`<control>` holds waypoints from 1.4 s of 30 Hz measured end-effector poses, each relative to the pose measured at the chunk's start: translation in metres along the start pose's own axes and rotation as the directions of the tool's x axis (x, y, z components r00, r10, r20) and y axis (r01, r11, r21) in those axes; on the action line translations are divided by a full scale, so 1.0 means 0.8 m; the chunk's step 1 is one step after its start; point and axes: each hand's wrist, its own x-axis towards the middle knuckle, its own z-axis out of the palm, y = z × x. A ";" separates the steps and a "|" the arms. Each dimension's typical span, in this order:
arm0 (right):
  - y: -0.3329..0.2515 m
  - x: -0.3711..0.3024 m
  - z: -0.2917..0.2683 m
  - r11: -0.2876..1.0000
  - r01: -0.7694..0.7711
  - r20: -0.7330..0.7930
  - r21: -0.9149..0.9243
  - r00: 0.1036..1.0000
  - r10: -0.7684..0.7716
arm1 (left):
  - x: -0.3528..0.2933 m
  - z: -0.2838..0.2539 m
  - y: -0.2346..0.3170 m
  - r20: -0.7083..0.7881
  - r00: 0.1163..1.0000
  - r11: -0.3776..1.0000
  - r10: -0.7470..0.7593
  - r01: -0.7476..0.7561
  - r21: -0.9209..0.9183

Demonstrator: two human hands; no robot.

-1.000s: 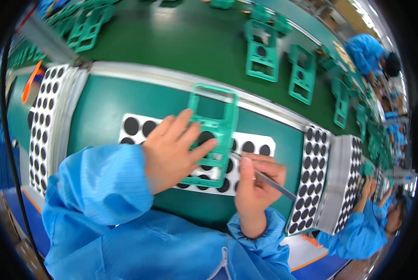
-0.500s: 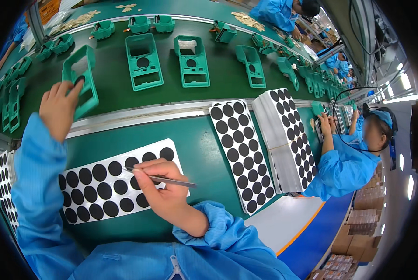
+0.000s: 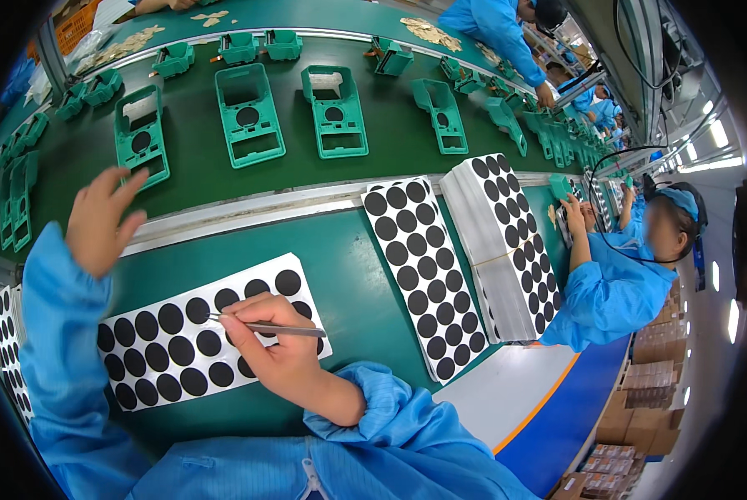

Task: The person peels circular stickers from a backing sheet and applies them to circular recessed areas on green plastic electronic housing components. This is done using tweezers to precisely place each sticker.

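My left hand point(image 3: 98, 221) has its fingers spread and holds nothing. Just beyond its fingertips, a green plastic housing point(image 3: 147, 160) with a black round pad lies flat on the dark green belt. In a pinch grip, my right hand point(image 3: 278, 354) holds metal tweezers point(image 3: 286, 330). Their tips are by a black round sticker point(image 3: 198, 311) in the top row of a white sticker sheet point(image 3: 173, 352). The sheet lies at a slant on the green bench, and my right hand covers part of its right end.
Several green housings point(image 3: 249, 117) sit on the belt point(image 3: 198, 179) past a metal rail point(image 3: 232, 215). Right of my sheet lie more sticker sheets point(image 3: 426, 267) and a thick banded stack point(image 3: 490, 250). A co-worker point(image 3: 611, 283) sits at the right; others work across the belt.
My left hand has let go of the green housing and drawn back, and the housing now lies flat on the belt. The tweezers have shifted slightly left to a sticker in the top row.
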 end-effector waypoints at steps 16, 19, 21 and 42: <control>0.002 -0.007 0.007 0.997 -0.065 0.049 -0.036 0.997 0.067 | -0.147 0.002 0.089 0.135 0.938 0.907 0.319 -0.260 -0.331; -0.002 -0.007 0.002 0.990 -0.139 0.052 -0.037 0.989 0.141 | -0.149 0.009 0.091 0.066 0.955 0.916 0.291 -0.258 -0.308; -0.003 -0.008 -0.002 0.973 -0.230 0.052 0.005 0.972 0.229 | -0.150 0.012 0.090 0.051 0.957 0.912 0.287 -0.257 -0.319; 0.011 -0.014 -0.008 0.958 -0.251 0.067 -0.138 0.963 0.262 | -0.161 0.053 0.070 -0.249 0.937 0.793 0.245 -0.341 -0.504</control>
